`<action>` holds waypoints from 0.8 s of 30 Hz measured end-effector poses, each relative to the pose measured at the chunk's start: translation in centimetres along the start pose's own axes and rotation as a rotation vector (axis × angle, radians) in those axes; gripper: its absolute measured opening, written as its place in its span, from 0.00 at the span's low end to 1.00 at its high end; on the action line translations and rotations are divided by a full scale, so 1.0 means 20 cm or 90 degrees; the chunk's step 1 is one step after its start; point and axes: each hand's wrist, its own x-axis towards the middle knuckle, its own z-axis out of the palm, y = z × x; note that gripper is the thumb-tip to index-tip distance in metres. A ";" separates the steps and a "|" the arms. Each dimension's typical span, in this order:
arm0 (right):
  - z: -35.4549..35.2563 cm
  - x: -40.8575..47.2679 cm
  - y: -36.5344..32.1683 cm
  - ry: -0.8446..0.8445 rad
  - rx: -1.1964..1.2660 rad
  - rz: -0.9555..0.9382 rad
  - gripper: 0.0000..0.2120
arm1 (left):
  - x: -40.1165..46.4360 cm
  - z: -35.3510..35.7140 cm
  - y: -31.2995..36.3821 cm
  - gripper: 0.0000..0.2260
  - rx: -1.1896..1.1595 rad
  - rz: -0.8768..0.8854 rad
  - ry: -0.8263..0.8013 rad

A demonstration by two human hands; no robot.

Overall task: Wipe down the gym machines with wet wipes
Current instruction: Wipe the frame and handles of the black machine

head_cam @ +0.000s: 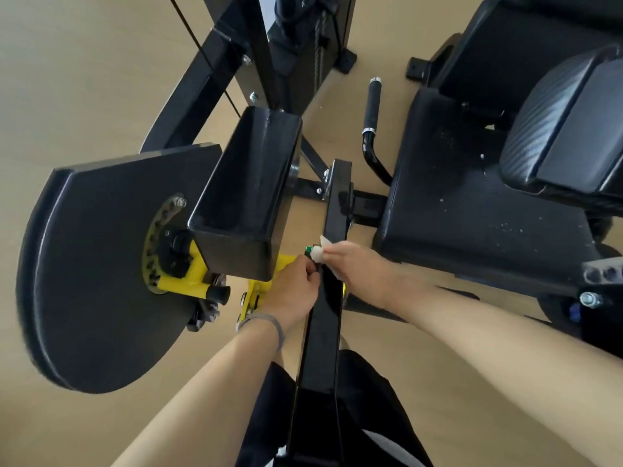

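Nearest the camera, a black steel arm (323, 348) of the gym machine is flanked by both forearms. A white wet wipe (324, 248) is pinched in the closed right hand (357, 271) against the arm's far end. The left hand (295, 288) is curled shut just left of it, seemingly on a small green-tipped item (308, 250); what it is cannot be told. Wiping of this arm appears in hand; next, firm strokes along it are called for, then the black seat pad (472, 203) at right.

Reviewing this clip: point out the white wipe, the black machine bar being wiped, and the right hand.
white wipe (324, 245): head view, on the bunched tip above the fingers.
black machine bar (321, 348): head view, on its glossy top face.
right hand (357, 269): head view, on its back.
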 end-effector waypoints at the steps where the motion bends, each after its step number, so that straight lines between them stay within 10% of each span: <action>1: 0.01 0.07 0.05 0.000 -0.031 0.003 0.24 | 0.02 0.01 0.01 0.04 0.021 0.001 0.002; 14: 0.09 0.76 0.69 0.044 -0.065 0.234 0.19 | 0.21 0.10 0.06 0.01 0.500 0.069 0.068; 24: 0.06 1.11 0.95 -0.003 0.053 0.354 0.18 | 0.23 0.10 0.09 0.06 0.547 0.078 0.059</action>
